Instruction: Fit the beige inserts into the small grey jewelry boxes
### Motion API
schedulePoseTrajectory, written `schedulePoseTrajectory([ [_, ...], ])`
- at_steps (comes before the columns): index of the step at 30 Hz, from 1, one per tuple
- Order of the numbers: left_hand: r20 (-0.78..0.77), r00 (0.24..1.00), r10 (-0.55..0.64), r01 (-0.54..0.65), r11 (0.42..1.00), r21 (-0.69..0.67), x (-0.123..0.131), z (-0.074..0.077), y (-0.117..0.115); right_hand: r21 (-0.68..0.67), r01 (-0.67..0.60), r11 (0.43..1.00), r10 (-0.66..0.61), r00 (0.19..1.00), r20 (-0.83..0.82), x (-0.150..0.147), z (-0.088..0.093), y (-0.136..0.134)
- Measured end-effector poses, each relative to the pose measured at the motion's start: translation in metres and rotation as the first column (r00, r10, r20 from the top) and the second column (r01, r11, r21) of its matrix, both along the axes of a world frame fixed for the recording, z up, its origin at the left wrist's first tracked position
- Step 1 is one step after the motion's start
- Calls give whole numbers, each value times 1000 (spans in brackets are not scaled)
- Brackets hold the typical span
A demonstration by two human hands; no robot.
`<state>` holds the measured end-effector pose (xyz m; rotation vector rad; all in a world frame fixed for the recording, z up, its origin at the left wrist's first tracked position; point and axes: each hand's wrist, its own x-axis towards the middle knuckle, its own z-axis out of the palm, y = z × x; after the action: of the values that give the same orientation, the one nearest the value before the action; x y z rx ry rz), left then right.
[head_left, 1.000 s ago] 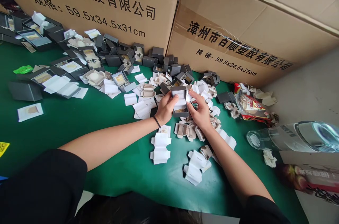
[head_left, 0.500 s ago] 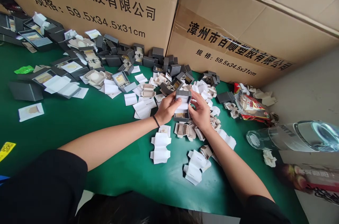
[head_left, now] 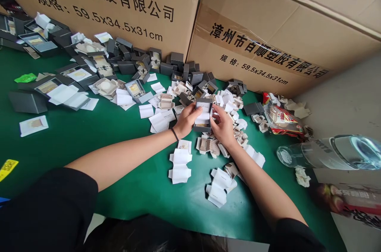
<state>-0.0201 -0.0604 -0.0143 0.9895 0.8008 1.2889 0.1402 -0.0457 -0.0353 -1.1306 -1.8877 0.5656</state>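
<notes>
Currently in hand: grey box (head_left: 202, 129), lid swung up, white insert (head_left: 203, 118) inside; looks lifted off the green desk (head_left: 143, 192), between both hands.
Left grip: left hand (head_left: 186, 122) closed round the box's left side, thumb over the lid edge onto the insert, fingers mostly behind.
Right grip: right hand (head_left: 222, 127) at the box's right edge, fingers bent, thumb close to the side wall; pinching or just touching, can't tell.
Box handling: probably light, stiff walls, smooth faces that may slide a bit. Hinge is likely the weak spot. Best hold: side walls of the base, one finger steadying the lid.
Insert handling: looks like thin card, soft at the folds, easy to crease. Take it by the edges, not mid-panel.
Near the box: brown paper pieces (head_left: 204, 145) just below it; unfolded white card (head_left: 180, 168) below and to its left; dark boxes (head_left: 177, 59) behind it, up against the cartons (head_left: 229, 59).
Right of the box: red snack bag (head_left: 281, 117), then a clear bottle (head_left: 321, 152) farther out.
Hard to see: back of the box and the left fingertips hidden; print on the insert too small to read; base contents mostly covered, only a yellowish strip showing; bottle's far end blurry.
</notes>
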Motion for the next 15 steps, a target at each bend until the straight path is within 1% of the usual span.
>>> schedulePoseTrajectory([
  [3,31,1000,7,-6,1000,-25,0,0,0,10,-21,1000,21,1000,-14,0,1,0],
  [5,28,1000,-10,10,1000,-28,0,0,0,14,-14,1000,14,1000,-6,-1,3,-1],
  [9,-40,997,-60,62,997,54,1,-1,0,30,35,999,-36,999,34,-2,6,-3],
  [11,-86,995,-41,50,994,99,1,-1,1,52,60,997,-62,997,40,-2,6,-3],
  [15,-212,975,64,-30,986,162,-1,-1,5,93,106,990,-108,994,18,-2,4,-2],
])
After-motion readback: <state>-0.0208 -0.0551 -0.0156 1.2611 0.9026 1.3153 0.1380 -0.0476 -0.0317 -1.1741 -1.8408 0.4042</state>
